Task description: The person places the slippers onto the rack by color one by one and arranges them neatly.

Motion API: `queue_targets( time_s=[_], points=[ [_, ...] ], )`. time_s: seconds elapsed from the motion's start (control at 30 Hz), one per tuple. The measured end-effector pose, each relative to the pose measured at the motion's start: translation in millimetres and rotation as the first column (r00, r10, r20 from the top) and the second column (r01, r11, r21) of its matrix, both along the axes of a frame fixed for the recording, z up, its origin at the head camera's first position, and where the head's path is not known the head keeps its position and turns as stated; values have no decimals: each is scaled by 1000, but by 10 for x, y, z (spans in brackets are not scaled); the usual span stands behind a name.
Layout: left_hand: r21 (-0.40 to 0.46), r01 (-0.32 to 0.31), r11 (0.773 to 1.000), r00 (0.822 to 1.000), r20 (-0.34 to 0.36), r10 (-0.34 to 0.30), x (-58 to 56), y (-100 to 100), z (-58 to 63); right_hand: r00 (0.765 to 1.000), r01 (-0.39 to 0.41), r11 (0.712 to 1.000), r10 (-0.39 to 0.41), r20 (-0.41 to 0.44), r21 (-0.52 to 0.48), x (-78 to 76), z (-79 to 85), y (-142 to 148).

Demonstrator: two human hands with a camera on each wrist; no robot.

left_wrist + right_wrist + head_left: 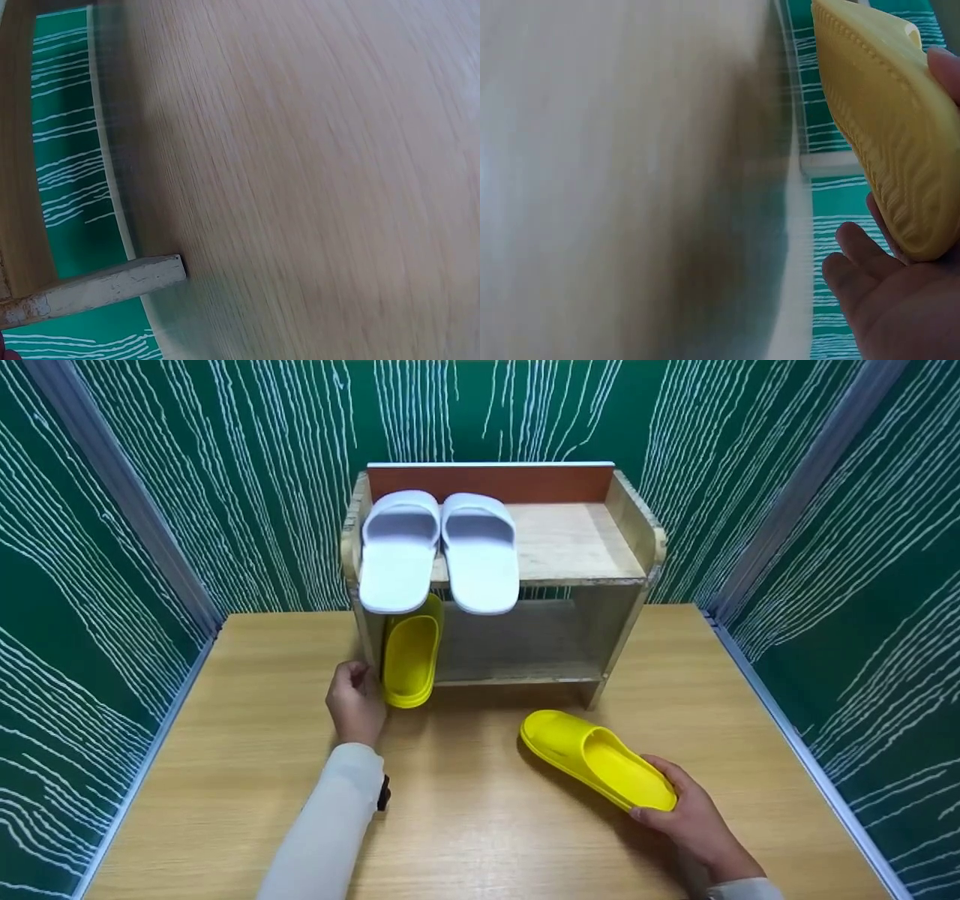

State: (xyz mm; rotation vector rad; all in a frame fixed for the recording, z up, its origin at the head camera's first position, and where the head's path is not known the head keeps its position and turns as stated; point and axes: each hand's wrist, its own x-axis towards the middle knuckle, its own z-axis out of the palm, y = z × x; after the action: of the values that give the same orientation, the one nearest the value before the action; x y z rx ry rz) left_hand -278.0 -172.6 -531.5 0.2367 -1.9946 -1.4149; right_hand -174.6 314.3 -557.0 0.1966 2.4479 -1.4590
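My right hand grips a yellow slipper by its heel, thumb on one side and fingers on the other. Its toe points up and left toward a small wooden shoe rack. In the right wrist view the patterned sole of the yellow slipper shows, tilted above the tabletop. With fingers curled, my left hand holds the rack's left side near its front edge. Right beside it, another yellow slipper lies on the lower shelf, heel outward, toe partly hidden.
Two white slippers sit side by side on the left of the upper shelf, heels over its front edge. Under everything is a wood-grain table. Green panels with white lines rise at the back and both sides, joined by grey posts.
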Motion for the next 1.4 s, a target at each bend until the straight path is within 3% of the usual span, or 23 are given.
queue_targets(
  time_s=[0.27, 0.5, 0.73, 1.07, 1.4],
  points=[
    [-5, -6, 1000, 1000, -15, 6, -2, 9, 16, 999, 13, 999, -15, -48, -37, 22, 142, -169],
    [-29, -6, 1000, 1000, -17, 6, 7, 8, 4, 982, -18, 994, -3, -190, -106, 67, 301, -352],
    [7, -2, 1000, 1000, 2, 2, 14, -13, -1, 967, -8, 997, -12, -253, -78, 62, 468, -644],
    [7, -13, 1000, 1000, 8, 13, 19, -18, 4, 941, 62, 994, -88, -327, -89, -56, 513, -1073],
    [-20, -12, 1000, 999, -30, 12, -4, 1, 3, 929, 133, 983, -168, -329, -129, -185, 483, -1477]
  ],
)
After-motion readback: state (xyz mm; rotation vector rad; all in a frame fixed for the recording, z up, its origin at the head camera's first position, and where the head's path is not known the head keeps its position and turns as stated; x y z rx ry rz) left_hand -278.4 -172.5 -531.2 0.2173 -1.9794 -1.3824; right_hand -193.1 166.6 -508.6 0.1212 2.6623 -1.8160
